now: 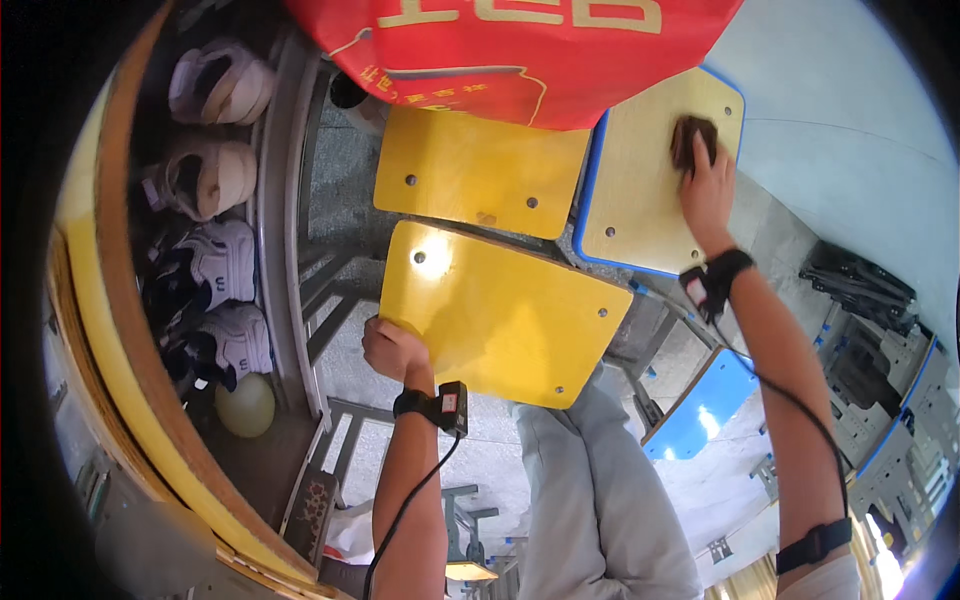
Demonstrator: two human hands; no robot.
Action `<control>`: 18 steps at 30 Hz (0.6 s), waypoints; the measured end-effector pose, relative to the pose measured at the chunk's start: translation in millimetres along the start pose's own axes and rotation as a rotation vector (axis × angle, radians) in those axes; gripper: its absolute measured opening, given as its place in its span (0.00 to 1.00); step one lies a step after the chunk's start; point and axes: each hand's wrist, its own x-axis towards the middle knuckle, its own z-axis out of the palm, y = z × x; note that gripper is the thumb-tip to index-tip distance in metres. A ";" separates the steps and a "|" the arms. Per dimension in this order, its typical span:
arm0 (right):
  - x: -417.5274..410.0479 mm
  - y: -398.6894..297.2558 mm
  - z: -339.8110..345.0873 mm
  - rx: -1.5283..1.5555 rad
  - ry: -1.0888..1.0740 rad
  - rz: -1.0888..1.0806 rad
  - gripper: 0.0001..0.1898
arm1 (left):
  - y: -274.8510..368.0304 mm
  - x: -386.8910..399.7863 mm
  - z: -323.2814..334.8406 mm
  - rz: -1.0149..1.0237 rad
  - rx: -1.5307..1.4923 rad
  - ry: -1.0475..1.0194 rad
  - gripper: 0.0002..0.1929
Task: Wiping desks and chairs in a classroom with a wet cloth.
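Observation:
My left hand [396, 349] is closed around the left edge of the nearest yellow stool seat [502, 322], a flat board with metal bolt heads. Under the fingers of my right hand [709, 191] is a dark brown cloth [684, 142], blurred, which rests on a pale wood seat [645, 180] with blue edging. Another yellow seat [480, 169] lies beyond the nearest one, with a brownish mark near its front edge. A large red bag [525, 67] with gold printing covers the far part of that seat. Each wrist carries a strapped-on device with a cable.
To my left, an open compartment holds several shoes [214, 180] and a pale round object [245, 405], behind a grey metal frame [285, 225]. A blue seat [701, 409] is low on the right. Grey desk parts [862, 367] stand farther right, near a pale wall [840, 112].

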 end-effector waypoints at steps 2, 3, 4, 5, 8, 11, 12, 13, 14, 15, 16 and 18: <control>49.2 4.7 16.4 0.084 0.106 -0.016 0.27 | 7.5 -5.1 -0.7 0.013 -0.036 0.004 0.26; 72.9 2.7 23.1 0.175 0.144 -0.009 0.26 | 12.7 -5.2 1.0 0.020 -0.034 0.002 0.26; 85.2 -6.9 28.4 0.243 0.157 -0.003 0.26 | 16.2 -5.8 2.3 0.004 -0.035 0.002 0.26; 88.4 -19.7 31.5 0.310 0.169 0.008 0.26 | 18.0 -7.4 2.7 -0.008 -0.033 -0.002 0.26; 21.5 -60.9 16.9 0.482 0.045 -0.218 0.26 | -1.7 3.8 -2.7 -0.049 -0.019 -0.019 0.26; -74.0 -48.0 -20.5 0.568 -0.301 -0.438 0.28 | -0.9 3.1 -9.2 -0.079 -0.017 -0.057 0.27; -93.2 -28.2 -30.8 0.520 -0.377 -0.482 0.29 | 2.9 -0.3 -9.2 -0.064 -0.039 -0.050 0.28; -106.3 -6.9 -38.2 0.476 -0.451 -0.521 0.30 | 5.4 0.5 -8.4 -0.058 -0.041 -0.055 0.28; -108.6 21.3 -37.5 0.461 -0.386 -0.469 0.30 | 9.2 -0.2 -4.6 -0.045 -0.048 -0.066 0.28; -108.9 46.7 -34.6 0.452 -0.326 -0.413 0.31 | 10.3 -2.7 -4.2 -0.031 -0.045 -0.077 0.28; -106.0 64.0 -36.3 0.415 -0.295 -0.311 0.31 | 9.3 -3.9 -5.8 -0.023 -0.027 -0.088 0.28; -89.4 73.2 -40.5 0.365 -0.236 -0.115 0.31 | 11.6 -3.5 -5.5 -0.051 -0.011 -0.037 0.28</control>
